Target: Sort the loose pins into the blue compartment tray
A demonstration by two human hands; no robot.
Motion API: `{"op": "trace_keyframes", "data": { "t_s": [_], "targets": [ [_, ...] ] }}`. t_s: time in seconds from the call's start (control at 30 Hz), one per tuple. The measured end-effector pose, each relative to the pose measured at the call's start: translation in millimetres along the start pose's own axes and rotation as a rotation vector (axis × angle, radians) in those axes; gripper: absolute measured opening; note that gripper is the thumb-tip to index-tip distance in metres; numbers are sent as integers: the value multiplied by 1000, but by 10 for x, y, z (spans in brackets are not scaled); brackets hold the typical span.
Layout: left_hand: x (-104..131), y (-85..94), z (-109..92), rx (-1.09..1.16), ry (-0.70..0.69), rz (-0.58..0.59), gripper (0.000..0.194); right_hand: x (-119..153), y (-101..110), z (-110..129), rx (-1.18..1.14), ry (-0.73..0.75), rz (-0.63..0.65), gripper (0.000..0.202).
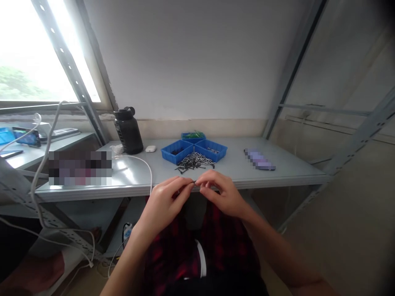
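Observation:
My left hand (169, 197) is closed, its thumb and forefinger pinching a small dark screw (194, 182), mostly hidden by the fingers. Fingertips of my right hand (220, 191) meet the screw's other end, with the fingers curled. Both hands are just in front of the table's near edge, above my lap. Beyond them lies a loose pile of black and silver screws (196, 160). Around the pile stand three blue bins: the left bin (168, 155) has dark pieces, the right bin (220, 153) has silver screws, and the back bin (185, 135) has green pieces.
A dark water bottle (128, 131) stands at the back left of the grey table (240, 164), beside a white earbud case (150, 149). To the right lies a blurred purple phone-shaped object (259, 159). A white cable (149, 166) runs over the front edge. Metal shelf posts frame both sides.

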State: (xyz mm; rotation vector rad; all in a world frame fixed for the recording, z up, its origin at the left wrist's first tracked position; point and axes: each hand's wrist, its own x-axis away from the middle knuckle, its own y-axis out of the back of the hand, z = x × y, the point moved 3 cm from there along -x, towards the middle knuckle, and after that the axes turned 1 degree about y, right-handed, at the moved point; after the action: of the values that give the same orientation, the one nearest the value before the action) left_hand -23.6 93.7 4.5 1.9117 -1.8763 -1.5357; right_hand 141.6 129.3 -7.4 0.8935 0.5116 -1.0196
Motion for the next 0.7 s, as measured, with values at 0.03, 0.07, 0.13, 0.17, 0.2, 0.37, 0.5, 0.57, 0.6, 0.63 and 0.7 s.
{"op": "trace_keyframes", "data": {
  "t_s": [0.03,0.07,0.13,0.17,0.2,0.37,0.5,0.57,0.6,0.63,0.7],
  "targets": [
    [-42,-15,47,24,23,18,17,-54,4,-50,5,-27,2,13],
    [-94,-27,97,48,44,36,19,-116,6,-104,15,-47,5,13],
    [-239,-34,214,77,80,69,23,-275,9,-226,57,-64,10,16],
    [-338,-22,285,65,91,68,24,-370,12,-297,88,-75,13,17],
    [-455,-3,366,33,90,66,25,-472,17,-372,126,-81,23,20],
    [-1146,132,922,-326,121,9,31,-874,139,-756,285,-120,35,32],
    [-1500,119,1342,-585,202,83,30,-837,296,-1047,428,-196,70,25],
    [-1560,83,1467,-628,221,135,32,-741,330,-1197,475,-248,147,24],
    [-1569,71,1505,-640,220,147,32,-694,334,-1266,497,-260,182,23],
    [-1567,62,1533,-652,219,158,33,-655,333,-1330,528,-267,200,23],
    [-1547,47,1571,-671,206,176,33,-605,306,-1440,583,-259,229,21]
  ]
}}
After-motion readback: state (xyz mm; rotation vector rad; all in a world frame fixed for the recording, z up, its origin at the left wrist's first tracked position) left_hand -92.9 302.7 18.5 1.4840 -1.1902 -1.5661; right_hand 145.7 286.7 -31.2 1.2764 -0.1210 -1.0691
